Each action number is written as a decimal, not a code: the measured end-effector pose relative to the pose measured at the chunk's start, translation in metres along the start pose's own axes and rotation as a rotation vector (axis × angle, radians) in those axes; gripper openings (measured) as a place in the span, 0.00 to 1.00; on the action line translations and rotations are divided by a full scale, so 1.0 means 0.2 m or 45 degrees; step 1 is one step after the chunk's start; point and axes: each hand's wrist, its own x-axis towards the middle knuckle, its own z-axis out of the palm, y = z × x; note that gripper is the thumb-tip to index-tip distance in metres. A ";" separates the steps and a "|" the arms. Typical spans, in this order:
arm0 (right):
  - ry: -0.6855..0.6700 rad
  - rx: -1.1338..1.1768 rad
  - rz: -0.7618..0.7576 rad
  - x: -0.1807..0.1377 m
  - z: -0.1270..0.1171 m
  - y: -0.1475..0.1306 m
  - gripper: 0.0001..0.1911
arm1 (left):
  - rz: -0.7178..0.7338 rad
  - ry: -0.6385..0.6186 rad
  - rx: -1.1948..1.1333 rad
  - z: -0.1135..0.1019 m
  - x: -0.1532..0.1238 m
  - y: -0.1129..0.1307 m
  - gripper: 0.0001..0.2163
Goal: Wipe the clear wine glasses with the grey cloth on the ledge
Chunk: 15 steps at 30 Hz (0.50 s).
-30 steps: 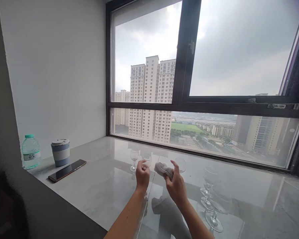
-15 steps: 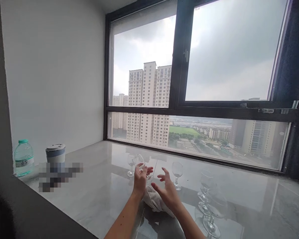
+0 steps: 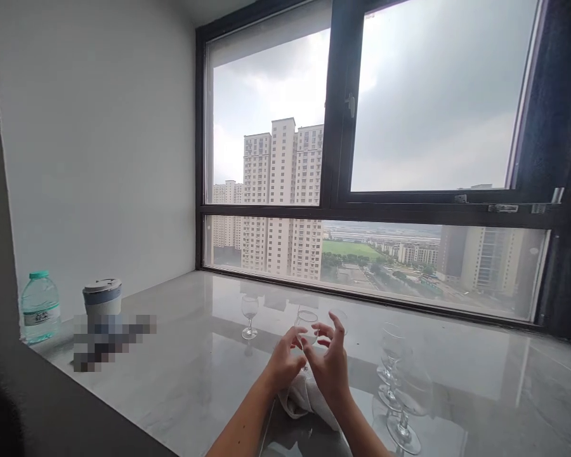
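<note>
Both of my hands are raised over a glossy marble sill [image 3: 190, 374] by the window. My left hand [image 3: 285, 365] pinches the stem of a small clear wine glass [image 3: 307, 322], held upright. My right hand [image 3: 330, 365] curls beside the glass with its fingers spread, close to the bowl; whether it touches is unclear. A grey cloth [image 3: 302, 398] lies crumpled on the sill under my wrists. Another small glass [image 3: 250, 315] stands to the left, and one more is partly hidden behind my right fingers.
Two or three larger wine glasses [image 3: 402, 397] stand at the right. At the far left are a water bottle [image 3: 40, 308], a lidded cup [image 3: 102, 297] and a blurred flat object [image 3: 111, 336]. A big dark-framed window [image 3: 335, 127] lies ahead, a white wall on the left.
My right hand let go of the cloth, which dropped onto the sill. My left hand has turned the glass upright and both hands closed in around it.
</note>
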 end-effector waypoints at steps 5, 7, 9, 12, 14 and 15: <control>0.261 -0.027 0.029 0.00 -0.02 -0.04 0.40 | -0.048 0.575 0.244 -0.05 0.02 -0.02 0.08; 0.353 -0.059 0.092 0.00 -0.04 -0.04 0.40 | -0.166 0.873 0.362 -0.09 0.03 -0.04 0.05; 0.428 -0.095 0.159 0.00 -0.05 -0.04 0.41 | -0.222 1.082 0.467 -0.13 0.04 -0.07 0.04; 0.517 -0.171 0.216 0.00 -0.07 -0.01 0.41 | -0.265 1.279 0.578 -0.20 0.06 -0.14 0.12; 0.536 -0.233 0.240 0.00 -0.07 0.01 0.40 | -0.404 1.310 0.563 -0.24 0.08 -0.19 0.15; 0.537 -0.259 0.250 0.00 -0.07 0.03 0.40 | -0.485 1.306 0.535 -0.26 0.09 -0.21 0.17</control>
